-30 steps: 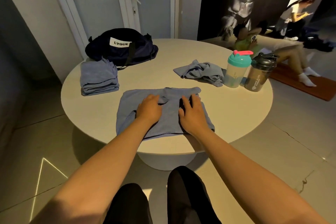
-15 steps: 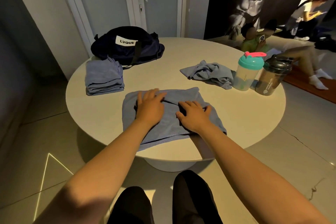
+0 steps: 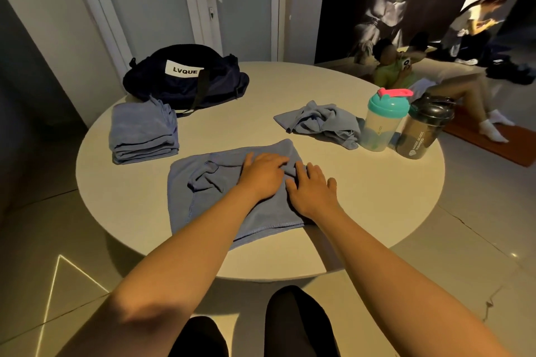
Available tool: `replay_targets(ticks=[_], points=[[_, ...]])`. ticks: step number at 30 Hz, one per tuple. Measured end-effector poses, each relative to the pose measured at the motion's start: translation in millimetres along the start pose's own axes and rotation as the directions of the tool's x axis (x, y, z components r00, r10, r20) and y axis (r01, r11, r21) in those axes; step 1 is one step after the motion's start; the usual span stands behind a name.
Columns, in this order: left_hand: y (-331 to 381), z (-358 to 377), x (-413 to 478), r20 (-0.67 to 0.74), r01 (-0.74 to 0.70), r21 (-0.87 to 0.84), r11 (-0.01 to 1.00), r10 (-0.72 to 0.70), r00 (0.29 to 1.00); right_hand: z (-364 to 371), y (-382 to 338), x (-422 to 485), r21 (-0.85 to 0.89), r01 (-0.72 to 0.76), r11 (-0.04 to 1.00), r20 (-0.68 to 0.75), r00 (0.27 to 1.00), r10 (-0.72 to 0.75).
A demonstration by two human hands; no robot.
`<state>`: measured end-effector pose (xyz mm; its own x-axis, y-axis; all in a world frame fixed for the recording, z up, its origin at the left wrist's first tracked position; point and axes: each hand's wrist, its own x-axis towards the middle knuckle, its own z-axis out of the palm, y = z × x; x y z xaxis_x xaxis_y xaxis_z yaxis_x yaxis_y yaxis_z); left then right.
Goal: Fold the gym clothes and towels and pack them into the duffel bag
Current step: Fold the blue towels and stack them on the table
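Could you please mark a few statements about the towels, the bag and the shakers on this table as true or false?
1. The left hand and the right hand both rest on the blue towel. True.
2. The duffel bag sits on the floor. False: it sits on the round table, at its far left.
3. A folded towel stack lies just in front of the bag. True.
4. The crumpled cloth is packed in the bag. False: it lies loose beside the teal-lidded shaker.
5. Both shakers have teal lids. False: the dark shaker has a black lid.
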<state>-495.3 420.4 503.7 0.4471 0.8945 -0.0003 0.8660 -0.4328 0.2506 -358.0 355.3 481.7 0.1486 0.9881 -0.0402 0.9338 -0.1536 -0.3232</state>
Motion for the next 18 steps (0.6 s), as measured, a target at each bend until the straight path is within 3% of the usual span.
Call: replay_targets(ticks=[3, 7, 14, 18], points=[[7.0, 8.4, 20.9, 0.132, 0.018, 0.027, 0.999, -0.022, 0.991, 1.2, 9.3, -1.1, -0.006, -0.071, 0.997, 0.062, 0.996, 0.072], [6.4, 9.2, 39.9, 0.185, 0.091, 0.042, 0.995, -0.098, 0.978, -4.5, 24.3, -5.6, -0.059, -0.138, 0.989, 0.105, 0.984, 0.144], [27.0, 16.7, 43.6, -0.031, -0.022, -0.158, 0.987, 0.017, 0.999, -5.0, 30.1, -16.4, -0.041, -0.109, 0.993, 0.019, 0.994, 0.11], [35.9, 19.7, 49.4, 0.008, 0.035, -0.051, 0.998, -0.035, 0.999, -5.4, 35.3, -22.3, -0.053, -0.097, 0.994, 0.031, 0.995, 0.098]])
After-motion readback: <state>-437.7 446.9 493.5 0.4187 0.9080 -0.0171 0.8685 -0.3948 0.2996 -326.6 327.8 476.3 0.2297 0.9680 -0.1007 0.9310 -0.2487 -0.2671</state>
